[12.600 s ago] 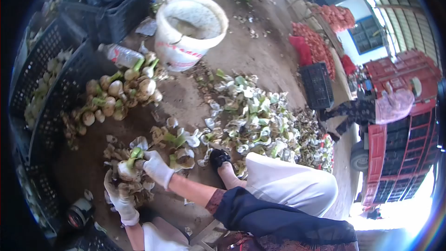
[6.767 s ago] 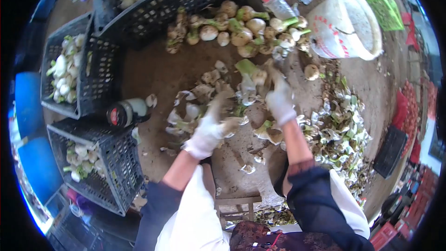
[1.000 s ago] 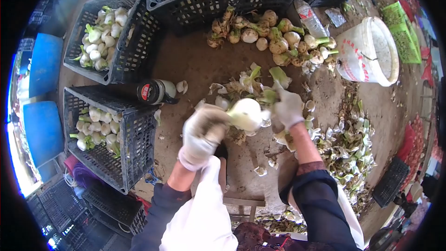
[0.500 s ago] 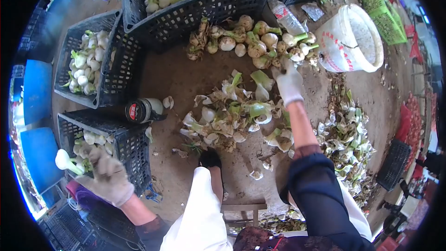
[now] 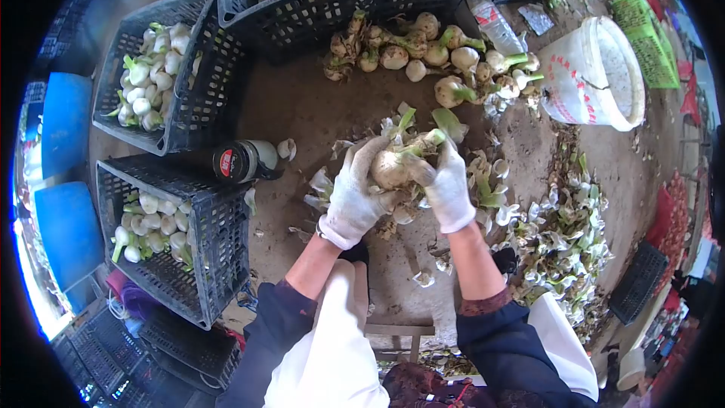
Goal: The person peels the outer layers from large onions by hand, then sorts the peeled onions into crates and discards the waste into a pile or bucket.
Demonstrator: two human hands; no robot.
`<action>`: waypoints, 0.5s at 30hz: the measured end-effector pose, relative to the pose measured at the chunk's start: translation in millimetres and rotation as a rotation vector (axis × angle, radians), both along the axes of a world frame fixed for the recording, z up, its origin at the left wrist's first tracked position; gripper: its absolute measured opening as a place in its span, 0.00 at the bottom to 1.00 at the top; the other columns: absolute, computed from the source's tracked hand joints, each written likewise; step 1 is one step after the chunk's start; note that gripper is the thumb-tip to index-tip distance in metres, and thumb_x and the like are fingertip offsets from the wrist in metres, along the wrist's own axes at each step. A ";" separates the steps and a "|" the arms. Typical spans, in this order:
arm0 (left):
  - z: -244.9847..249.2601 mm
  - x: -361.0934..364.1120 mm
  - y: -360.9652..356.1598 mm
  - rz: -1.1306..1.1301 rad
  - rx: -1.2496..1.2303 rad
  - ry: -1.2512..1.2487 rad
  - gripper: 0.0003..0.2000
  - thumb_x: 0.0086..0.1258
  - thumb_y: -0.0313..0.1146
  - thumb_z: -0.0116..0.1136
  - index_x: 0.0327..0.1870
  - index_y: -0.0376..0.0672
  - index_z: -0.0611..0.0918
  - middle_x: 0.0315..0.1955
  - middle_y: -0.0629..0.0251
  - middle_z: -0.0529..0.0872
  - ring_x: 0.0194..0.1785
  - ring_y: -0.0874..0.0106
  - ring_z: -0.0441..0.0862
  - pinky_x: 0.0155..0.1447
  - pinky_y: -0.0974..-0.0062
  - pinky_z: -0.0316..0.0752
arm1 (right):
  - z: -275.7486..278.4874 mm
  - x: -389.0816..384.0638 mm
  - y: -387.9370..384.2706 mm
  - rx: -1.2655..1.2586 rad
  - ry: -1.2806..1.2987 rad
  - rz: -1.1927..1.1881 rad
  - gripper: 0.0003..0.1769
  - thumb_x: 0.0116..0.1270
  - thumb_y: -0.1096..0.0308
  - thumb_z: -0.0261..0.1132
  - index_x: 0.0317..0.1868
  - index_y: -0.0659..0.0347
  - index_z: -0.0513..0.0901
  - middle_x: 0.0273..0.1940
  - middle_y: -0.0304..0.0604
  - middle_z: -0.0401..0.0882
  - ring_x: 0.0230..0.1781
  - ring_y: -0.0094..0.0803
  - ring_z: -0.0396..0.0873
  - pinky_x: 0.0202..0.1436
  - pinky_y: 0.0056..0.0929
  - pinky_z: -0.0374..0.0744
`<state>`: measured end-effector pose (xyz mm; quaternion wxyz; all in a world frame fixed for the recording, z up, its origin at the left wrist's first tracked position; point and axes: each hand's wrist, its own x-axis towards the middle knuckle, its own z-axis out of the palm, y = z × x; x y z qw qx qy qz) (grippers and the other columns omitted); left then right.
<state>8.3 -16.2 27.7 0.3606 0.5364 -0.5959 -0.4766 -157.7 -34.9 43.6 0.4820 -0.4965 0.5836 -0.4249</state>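
In front of me, above the pile of peeled leaves (image 5: 483,181), both gloved hands hold a brownish, unpeeled garlic bulb (image 5: 390,170). The fingers of my left hand (image 5: 353,195) wrap round the bulb's side. My right hand (image 5: 448,190) grips at its green stem (image 5: 432,138), thumb across toward the bulb. Parts of the bulb are hidden behind the fingers. Beyond the hands, several unpeeled garlic bulbs (image 5: 394,57) lie heaped on the floor. To the left, a black crate (image 5: 219,257) contains clean white bulbs (image 5: 155,223).
Two more black crates (image 5: 198,98) with white bulbs stand at the left and back. A jar with a dark lid (image 5: 240,161) is beside the near crate. A white bucket (image 5: 563,79), a plastic bottle (image 5: 492,26) and a green crate (image 5: 646,38) are at the right. Husks (image 5: 566,249) cover the right floor.
My left hand has let go of a white bulb, now in the near-left crate, and moved to the centre. My right hand has come back from the heap with an unpeeled bulb.
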 end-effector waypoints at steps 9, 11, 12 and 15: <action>5.1 16.0 14.2 0.131 0.381 0.688 0.42 0.52 0.44 0.77 0.65 0.33 0.67 0.53 0.59 0.78 0.56 0.70 0.77 0.62 0.72 0.73 | 3.8 -2.9 -0.6 0.173 -0.365 0.184 0.17 0.63 0.71 0.64 0.51 0.69 0.78 0.39 0.43 0.82 0.41 0.25 0.78 0.47 0.26 0.77; 10.0 12.6 17.9 0.108 0.437 0.647 0.39 0.58 0.57 0.68 0.63 0.36 0.71 0.55 0.61 0.79 0.57 0.68 0.77 0.62 0.68 0.73 | 14.2 -11.0 2.3 0.244 -0.480 0.169 0.18 0.63 0.73 0.63 0.53 0.69 0.78 0.42 0.43 0.82 0.43 0.23 0.77 0.49 0.25 0.76; 8.7 12.5 18.6 0.177 0.635 0.845 0.35 0.62 0.58 0.61 0.62 0.39 0.73 0.55 0.61 0.79 0.57 0.66 0.78 0.61 0.65 0.74 | 16.2 -19.2 3.7 0.107 -0.266 0.293 0.19 0.63 0.73 0.64 0.55 0.69 0.77 0.43 0.43 0.82 0.43 0.23 0.77 0.49 0.25 0.76; 6.7 13.9 17.2 0.263 0.912 1.104 0.31 0.68 0.60 0.51 0.61 0.43 0.74 0.54 0.61 0.80 0.55 0.63 0.79 0.58 0.59 0.76 | 14.2 -22.4 12.0 -0.007 0.066 0.439 0.19 0.63 0.73 0.64 0.55 0.68 0.77 0.43 0.43 0.83 0.41 0.27 0.80 0.49 0.25 0.77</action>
